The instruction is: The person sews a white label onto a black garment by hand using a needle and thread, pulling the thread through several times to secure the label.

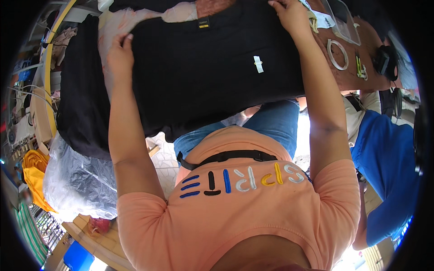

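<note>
Black garment (203, 67) lies spread on counter (370, 41), front edge hanging over. Left hand (121, 54) at left edge, fingers curled; right hand (289, 17) at upper right — cannot tell if either grips.

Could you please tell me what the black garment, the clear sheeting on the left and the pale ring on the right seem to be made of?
Garment: matte fabric, perhaps cotton or a blend; it drapes in soft folds.
Sheeting: thin, glossy plastic film, judging by its see-through crinkles and highlights.
Ring: probably smooth plastic, from its pale, translucent look, though that leaves it open.
</note>
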The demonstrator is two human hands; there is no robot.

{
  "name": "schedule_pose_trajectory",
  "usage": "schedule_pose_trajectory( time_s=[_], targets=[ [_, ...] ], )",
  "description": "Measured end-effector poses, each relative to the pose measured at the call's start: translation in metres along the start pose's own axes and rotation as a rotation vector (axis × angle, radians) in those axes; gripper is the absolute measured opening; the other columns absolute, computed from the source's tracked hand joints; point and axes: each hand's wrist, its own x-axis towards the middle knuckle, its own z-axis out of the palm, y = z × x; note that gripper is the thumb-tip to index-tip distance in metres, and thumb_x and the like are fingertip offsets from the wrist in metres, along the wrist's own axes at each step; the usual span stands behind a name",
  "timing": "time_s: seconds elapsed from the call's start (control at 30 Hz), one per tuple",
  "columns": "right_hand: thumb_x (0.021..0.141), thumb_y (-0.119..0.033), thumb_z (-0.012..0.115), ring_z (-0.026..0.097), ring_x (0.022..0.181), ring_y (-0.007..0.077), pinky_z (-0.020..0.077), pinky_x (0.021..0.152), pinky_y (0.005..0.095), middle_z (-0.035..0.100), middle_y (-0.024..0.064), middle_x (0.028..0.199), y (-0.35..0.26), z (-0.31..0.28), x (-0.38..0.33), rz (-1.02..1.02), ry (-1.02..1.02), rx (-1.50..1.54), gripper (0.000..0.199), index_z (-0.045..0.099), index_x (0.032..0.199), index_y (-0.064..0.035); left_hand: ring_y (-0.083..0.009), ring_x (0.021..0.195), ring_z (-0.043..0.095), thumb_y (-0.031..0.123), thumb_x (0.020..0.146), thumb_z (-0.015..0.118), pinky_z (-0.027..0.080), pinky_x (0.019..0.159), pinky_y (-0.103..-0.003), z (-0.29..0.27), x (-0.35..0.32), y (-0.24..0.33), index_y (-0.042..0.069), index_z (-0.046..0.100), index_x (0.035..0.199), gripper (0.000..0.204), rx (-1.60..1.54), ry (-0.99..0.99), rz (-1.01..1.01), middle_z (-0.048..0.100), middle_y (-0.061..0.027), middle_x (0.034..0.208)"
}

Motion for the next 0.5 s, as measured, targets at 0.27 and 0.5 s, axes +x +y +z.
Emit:
schedule_pose_trajectory(
  time_s=[0.27,0.5],
  targets=[
    [0.077,-0.013,0.068,0.063,0.084,0.0321,0.0476,0.076,0.0393,0.065,0.0156,0.085,0.009,0.001,0.005,0.035,0.161,-0.085,0.012,0.066,0.086,-0.0051,-0.0331,0.089,0.063,0.027,0.085,0.064,0.048,0.077,-0.038,0.015,0.038,0.028,0.007,0.064,0.102,0.026,-0.034,0.19,0.141,0.067,-0.0144,0.096],
    [0.075,-0.011,0.068,0.06,0.082,0.0365,0.0473,0.073,0.0432,0.063,0.0172,0.083,0.011,0.014,-0.002,-0.006,0.138,-0.035,0.009,0.065,0.08,-0.0045,-0.0325,0.104,0.058,0.026,0.086,0.061,0.043,0.089,-0.041,0.03,0.016,0.017,0.009,0.062,0.109,0.029,0.121,0.009,0.261,0.062,-0.0137,0.112]
  ],
)
